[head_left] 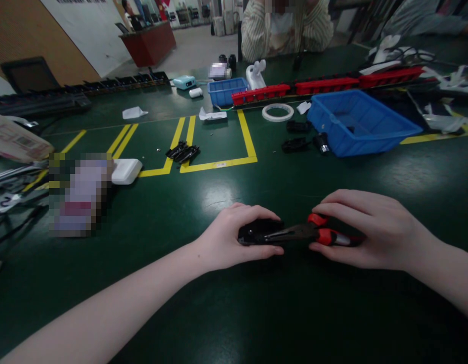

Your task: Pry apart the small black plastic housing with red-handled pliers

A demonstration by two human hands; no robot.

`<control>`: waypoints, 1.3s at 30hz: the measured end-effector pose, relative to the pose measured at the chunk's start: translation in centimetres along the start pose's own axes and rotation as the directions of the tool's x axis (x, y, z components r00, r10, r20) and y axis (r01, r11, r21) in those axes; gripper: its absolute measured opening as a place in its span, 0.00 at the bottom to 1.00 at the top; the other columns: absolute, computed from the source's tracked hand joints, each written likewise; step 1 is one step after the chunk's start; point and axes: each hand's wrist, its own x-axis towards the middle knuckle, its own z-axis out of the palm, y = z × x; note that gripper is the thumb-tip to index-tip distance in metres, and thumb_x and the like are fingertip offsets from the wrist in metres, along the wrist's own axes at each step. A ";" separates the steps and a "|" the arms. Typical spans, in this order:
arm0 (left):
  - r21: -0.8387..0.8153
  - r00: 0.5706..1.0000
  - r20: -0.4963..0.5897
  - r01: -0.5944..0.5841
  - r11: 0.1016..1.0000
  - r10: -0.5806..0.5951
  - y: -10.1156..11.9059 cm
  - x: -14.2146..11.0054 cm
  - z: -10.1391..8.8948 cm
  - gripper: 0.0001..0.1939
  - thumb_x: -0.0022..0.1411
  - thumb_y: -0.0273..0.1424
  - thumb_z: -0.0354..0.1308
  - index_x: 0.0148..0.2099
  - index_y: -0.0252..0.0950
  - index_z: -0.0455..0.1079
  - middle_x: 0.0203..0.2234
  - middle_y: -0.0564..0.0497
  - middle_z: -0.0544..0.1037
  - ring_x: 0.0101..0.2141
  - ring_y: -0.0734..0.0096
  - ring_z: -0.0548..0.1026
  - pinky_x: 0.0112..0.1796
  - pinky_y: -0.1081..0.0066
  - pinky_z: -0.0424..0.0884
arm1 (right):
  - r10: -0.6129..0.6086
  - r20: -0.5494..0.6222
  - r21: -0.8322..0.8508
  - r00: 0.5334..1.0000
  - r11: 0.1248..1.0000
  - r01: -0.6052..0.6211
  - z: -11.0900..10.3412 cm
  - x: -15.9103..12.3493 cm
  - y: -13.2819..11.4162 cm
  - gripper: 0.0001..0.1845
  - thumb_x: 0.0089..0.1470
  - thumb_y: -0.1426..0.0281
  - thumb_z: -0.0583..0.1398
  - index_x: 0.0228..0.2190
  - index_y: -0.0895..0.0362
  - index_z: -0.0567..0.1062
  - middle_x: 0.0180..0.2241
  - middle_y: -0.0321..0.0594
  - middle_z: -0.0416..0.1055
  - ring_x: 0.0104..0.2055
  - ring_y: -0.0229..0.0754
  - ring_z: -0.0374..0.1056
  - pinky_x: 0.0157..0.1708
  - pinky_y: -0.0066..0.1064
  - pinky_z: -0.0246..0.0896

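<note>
In the lower middle of the head view, my left hand [234, 235] is closed around a small black plastic part [252, 233], thumb below and fingers over the top. My right hand [374, 230] grips a pair of pliers [294, 233] by its red and black handles. The long dark jaws point left and reach onto the black part, between the fingers of my left hand. Whether the jaws pinch anything is hidden. Both hands rest low over the dark green table [218, 298].
A blue bin [365, 134] stands at right, beside black parts [296, 145] and a tape roll [278, 112]. More black pieces [182, 151] lie near yellow tape lines. A phone [82, 197] and white case [126, 171] lie left. A person [287, 30] sits opposite.
</note>
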 end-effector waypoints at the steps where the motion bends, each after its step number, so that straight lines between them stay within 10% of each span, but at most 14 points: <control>1: 0.006 1.000 0.004 0.007 1.000 -0.007 0.0 0.0 0.0 0.19 0.56 0.37 0.66 0.47 0.36 0.70 0.39 0.52 0.78 0.39 0.68 0.76 0.43 0.68 0.69 | 0.004 -0.001 -0.008 1.000 1.000 -0.004 -0.2 0.0 0.0 0.17 0.52 0.60 0.61 0.41 0.55 0.68 0.36 0.44 0.70 0.32 0.42 0.68 0.26 0.35 0.66; 39: 0.100 0.995 -0.083 -0.046 0.994 0.055 -0.7 -0.3 0.8 0.28 0.56 0.37 0.65 0.57 0.37 0.61 0.42 0.51 0.77 0.40 0.67 0.76 0.47 0.64 0.66 | 0.030 0.043 -0.016 0.999 0.999 -0.029 -0.1 0.1 0.8 0.16 0.53 0.62 0.60 0.41 0.57 0.68 0.35 0.46 0.69 0.31 0.43 0.66 0.24 0.37 0.65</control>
